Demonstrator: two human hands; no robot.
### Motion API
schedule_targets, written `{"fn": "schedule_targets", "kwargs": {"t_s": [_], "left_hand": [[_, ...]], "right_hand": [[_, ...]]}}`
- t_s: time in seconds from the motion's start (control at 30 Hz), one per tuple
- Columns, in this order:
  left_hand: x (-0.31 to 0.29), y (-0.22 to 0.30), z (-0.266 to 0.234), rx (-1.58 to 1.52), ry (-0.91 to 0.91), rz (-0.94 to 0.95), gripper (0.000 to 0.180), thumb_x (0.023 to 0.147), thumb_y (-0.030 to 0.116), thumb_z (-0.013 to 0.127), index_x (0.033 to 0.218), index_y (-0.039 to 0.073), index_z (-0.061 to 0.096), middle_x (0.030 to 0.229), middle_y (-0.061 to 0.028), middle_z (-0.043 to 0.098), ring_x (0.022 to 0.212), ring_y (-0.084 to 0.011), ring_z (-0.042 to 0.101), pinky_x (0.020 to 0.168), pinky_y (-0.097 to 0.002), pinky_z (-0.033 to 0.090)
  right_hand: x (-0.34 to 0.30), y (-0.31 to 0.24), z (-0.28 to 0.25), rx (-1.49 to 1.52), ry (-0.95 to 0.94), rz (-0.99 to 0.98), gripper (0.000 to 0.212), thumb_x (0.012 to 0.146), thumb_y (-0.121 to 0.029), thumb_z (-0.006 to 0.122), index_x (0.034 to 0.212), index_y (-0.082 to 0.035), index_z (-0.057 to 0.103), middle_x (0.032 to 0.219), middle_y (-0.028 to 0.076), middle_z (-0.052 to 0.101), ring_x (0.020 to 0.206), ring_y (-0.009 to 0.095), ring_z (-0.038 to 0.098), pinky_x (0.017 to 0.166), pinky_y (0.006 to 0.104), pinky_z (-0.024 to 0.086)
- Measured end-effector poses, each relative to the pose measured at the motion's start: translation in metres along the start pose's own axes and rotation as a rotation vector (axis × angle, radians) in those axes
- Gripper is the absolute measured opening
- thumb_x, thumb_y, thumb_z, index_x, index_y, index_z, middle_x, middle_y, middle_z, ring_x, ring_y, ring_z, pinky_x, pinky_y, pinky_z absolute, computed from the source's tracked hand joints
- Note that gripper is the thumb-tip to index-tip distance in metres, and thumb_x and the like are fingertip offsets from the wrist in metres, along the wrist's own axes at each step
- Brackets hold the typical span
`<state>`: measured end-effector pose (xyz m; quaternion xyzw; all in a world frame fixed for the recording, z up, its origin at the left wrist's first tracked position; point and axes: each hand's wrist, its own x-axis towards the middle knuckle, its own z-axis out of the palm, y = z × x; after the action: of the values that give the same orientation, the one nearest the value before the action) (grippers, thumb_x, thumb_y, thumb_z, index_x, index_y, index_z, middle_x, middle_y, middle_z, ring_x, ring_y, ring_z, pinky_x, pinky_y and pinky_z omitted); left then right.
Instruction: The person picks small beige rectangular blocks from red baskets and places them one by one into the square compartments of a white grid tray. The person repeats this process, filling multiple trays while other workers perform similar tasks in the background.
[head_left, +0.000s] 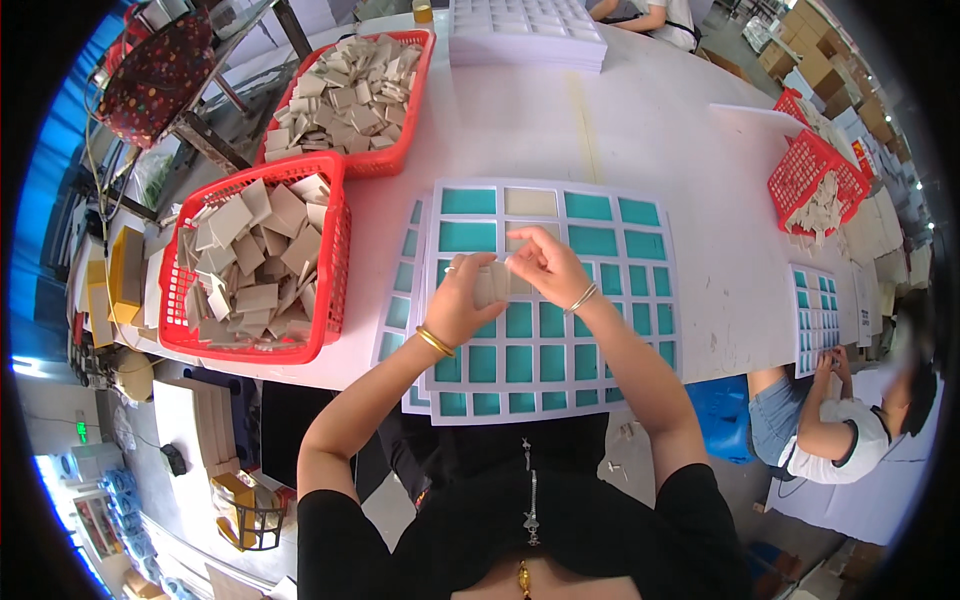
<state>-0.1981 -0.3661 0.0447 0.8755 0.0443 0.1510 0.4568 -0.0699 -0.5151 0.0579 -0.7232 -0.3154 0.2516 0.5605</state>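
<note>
In front of me lies a white grid panel [551,404] with teal compartments of several sizes, on top of a similar panel [392,325]. My left hand [462,305] is wrapped round a small stack of beige cardboard pieces [490,284] above the panel's middle. Just right of it, my right hand [550,270] has its fingers bent together over the same column; whatever they may pinch is hidden. One beige cardboard piece [531,203] fills a top-row compartment. Beige also shows in the compartment below, partly covered by my right hand.
Two red baskets, a near one [334,290] and a far one [418,100], hold many cardboard pieces at the left. A stack of white grid panels [525,50] stands at the back. Smaller red baskets [815,170] are at the right, where another person [835,425] works at a similar panel [803,330].
</note>
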Motion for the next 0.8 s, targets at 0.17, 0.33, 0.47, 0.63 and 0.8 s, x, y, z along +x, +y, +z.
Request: {"fn": "schedule_targets", "kwargs": {"t_s": [0.17, 0.33, 0.47, 0.63, 0.8], "left_hand": [[0.005, 0.011, 0.009, -0.037, -0.067, 0.04, 0.072, 0.064, 0.008, 0.079, 0.127, 0.004, 0.044, 0.114, -0.0188, 0.049, 0.101, -0.0368, 0.053, 0.086, -0.0414, 0.049], [-0.004, 0.01, 0.01, -0.008, -0.184, -0.071, 0.072, 0.068, 0.008, 0.077, 0.131, 0.006, 0.043, 0.109, -0.0171, 0.045, 0.098, -0.032, 0.051, 0.087, -0.0383, 0.048], [-0.011, 0.006, 0.015, 0.002, -0.199, -0.047, 0.067, 0.07, 0.009, 0.076, 0.128, 0.003, 0.043, 0.109, -0.0177, 0.045, 0.095, -0.0324, 0.054, 0.083, -0.0382, 0.05], [-0.017, 0.007, 0.02, 0.042, -0.116, -0.076, 0.056, 0.068, 0.013, 0.079, 0.113, 0.003, 0.046, 0.111, -0.0164, 0.048, 0.086, -0.0362, 0.061, 0.075, -0.0396, 0.053], [-0.016, 0.022, 0.021, 0.273, -0.199, -0.066, 0.06, 0.064, 0.02, 0.083, 0.108, 0.005, 0.047, 0.112, -0.0154, 0.048, 0.083, -0.0369, 0.062, 0.068, -0.0414, 0.054]], "right_hand": [[-0.001, 0.017, -0.02, -0.103, 0.033, -0.083, 0.014, 0.082, -0.009, 0.067, 0.093, -0.002, 0.062, 0.082, 0.005, 0.066, 0.069, 0.011, 0.061, 0.062, 0.0256, 0.049], [-0.015, 0.042, -0.053, -0.196, 0.153, 0.043, 0.013, 0.083, -0.007, 0.066, 0.093, -0.001, 0.061, 0.081, 0.006, 0.067, 0.068, 0.01, 0.061, 0.062, 0.0249, 0.05], [-0.017, 0.032, -0.048, -0.034, 0.127, 0.214, 0.012, 0.083, -0.006, 0.065, 0.093, -0.002, 0.061, 0.079, 0.006, 0.066, 0.068, 0.011, 0.061, 0.061, 0.0255, 0.05], [-0.014, 0.03, -0.051, -0.415, 0.1, -0.048, 0.011, 0.079, -0.007, 0.067, 0.089, -0.004, 0.063, 0.078, 0.007, 0.065, 0.069, 0.017, 0.061, 0.062, 0.0287, 0.049], [-0.011, 0.036, -0.051, -0.565, 0.106, -0.131, 0.012, 0.074, -0.009, 0.071, 0.085, -0.007, 0.064, 0.084, 0.007, 0.06, 0.072, 0.023, 0.059, 0.064, 0.0331, 0.049]]}}
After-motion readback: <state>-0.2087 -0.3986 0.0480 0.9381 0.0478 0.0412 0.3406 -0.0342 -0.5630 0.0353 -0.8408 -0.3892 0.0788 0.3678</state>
